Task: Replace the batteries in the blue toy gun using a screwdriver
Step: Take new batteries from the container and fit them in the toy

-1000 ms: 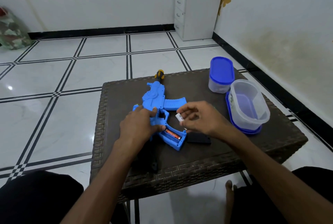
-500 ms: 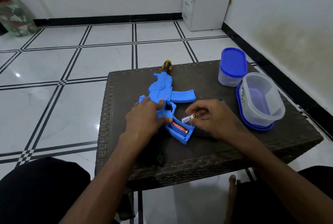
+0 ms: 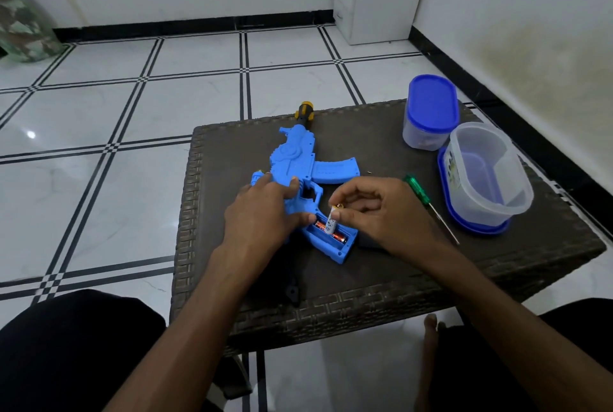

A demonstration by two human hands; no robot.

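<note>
Your right hand [image 3: 381,212] pinches white battery [image 3: 332,220] upright over open compartment [image 3: 331,239]; left hand [image 3: 262,209] lies flat w/ straight fingers, pinning toy gun [image 3: 298,163]. Tilt battery down, seat beside orange one.

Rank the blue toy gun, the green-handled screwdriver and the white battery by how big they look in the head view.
1. blue toy gun, clearly largest.
2. green-handled screwdriver, long but thin.
3. white battery, pinched in the right hand, smallest; partly covered by fingers.
All lie at similar distance, so the order looks reliable.
</note>
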